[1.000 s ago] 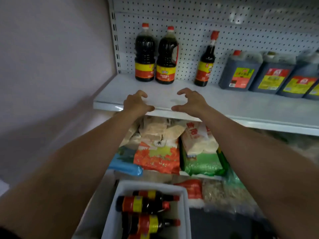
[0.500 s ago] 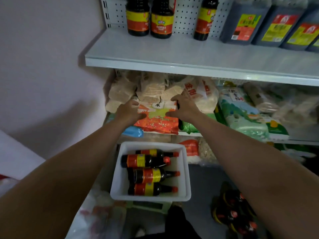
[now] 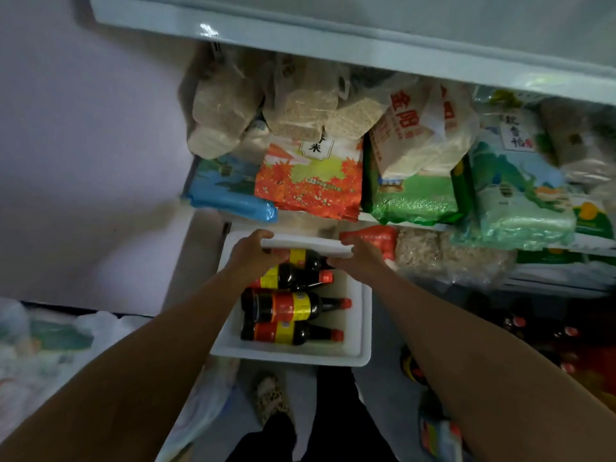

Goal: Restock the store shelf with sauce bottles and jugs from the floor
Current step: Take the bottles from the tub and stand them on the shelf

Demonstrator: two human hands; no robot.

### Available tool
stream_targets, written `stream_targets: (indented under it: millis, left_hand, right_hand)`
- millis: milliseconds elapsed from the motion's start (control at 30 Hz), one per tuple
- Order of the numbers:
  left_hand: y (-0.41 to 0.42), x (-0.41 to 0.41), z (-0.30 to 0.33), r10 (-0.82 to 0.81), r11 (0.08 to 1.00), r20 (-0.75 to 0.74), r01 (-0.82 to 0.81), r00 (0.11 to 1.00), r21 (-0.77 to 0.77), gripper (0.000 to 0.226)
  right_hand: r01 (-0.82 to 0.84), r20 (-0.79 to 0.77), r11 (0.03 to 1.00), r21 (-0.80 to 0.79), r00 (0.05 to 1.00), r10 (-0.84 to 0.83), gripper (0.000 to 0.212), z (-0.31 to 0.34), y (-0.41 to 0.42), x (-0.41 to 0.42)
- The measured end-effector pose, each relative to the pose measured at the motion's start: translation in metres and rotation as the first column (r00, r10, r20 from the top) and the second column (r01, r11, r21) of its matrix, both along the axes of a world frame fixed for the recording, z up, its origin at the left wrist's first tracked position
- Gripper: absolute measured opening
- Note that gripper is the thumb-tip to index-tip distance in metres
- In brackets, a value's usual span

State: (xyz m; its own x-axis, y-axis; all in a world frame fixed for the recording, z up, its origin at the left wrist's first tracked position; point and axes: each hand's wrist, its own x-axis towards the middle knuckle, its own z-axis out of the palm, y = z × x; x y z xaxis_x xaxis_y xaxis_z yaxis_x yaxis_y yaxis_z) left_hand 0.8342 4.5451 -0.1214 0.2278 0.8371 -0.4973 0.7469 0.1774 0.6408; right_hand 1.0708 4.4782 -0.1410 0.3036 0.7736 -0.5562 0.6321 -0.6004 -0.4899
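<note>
Both arms stretched down into a white foam box [image 3: 361, 331] on the floor below the shelf edge [image 3: 333, 45]. Left hand [image 3: 253, 253] over the far left part of the box, fingers curled downward toward the top soy sauce bottle [image 3: 300, 273] — cannot tell if really grasping it or only touching. Right hand [image 3: 358, 253] at the far right rim, fingers bent, near the bottle's red cap; grip also not clear. Lying on their sides in the box: two more soy sauce bottles [image 3: 293, 306], red and yellow labels, caps to the right. Above — rice bags [image 3: 310, 181] on the lower shelf.
</note>
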Motion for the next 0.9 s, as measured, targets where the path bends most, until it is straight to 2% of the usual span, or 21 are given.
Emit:
stream_targets:
  millis: [233,500,633,700,800,900]
  left_hand:
    - [0.007,0.040,-0.051,-0.074,0.993,-0.087,0.066,0.993,-0.097,0.056]
    - [0.009,0.078,-0.118,-0.128,0.981,-0.185,0.096,0.974,-0.170,0.060]
    - [0.006,0.087,-0.143,-0.182,0.971,-0.252,0.133,0.951,-0.199,0.059]
    - [0.004,0.088,-0.151,-0.234,0.965,-0.324,0.180,0.917,-0.188,0.056]
    - [0.002,0.090,-0.160,-0.263,0.963,-0.362,0.222,0.894,-0.151,0.051]
    - [0.001,0.089,-0.166,-0.309,0.951,-0.389,0.271,0.868,-0.150,0.051]
  right_hand:
    - [-0.023,-0.044,0.986,-0.168,0.999,0.016,0.058,-0.055,0.004,0.033]
    - [-0.081,-0.091,0.976,-0.203,0.994,0.063,0.065,-0.107,0.027,0.052]
    - [0.095,-0.002,0.964,-0.248,0.995,-0.098,0.097,-0.125,0.023,0.067]
    - [0.161,-0.006,0.932,-0.324,0.985,-0.172,0.103,-0.131,0.015,0.071]
    - [0.222,-0.083,0.852,-0.474,0.952,-0.294,0.097,-0.148,-0.006,0.076]
    - [0.209,-0.100,0.843,-0.495,0.950,-0.295,0.083,-0.167,-0.026,0.082]
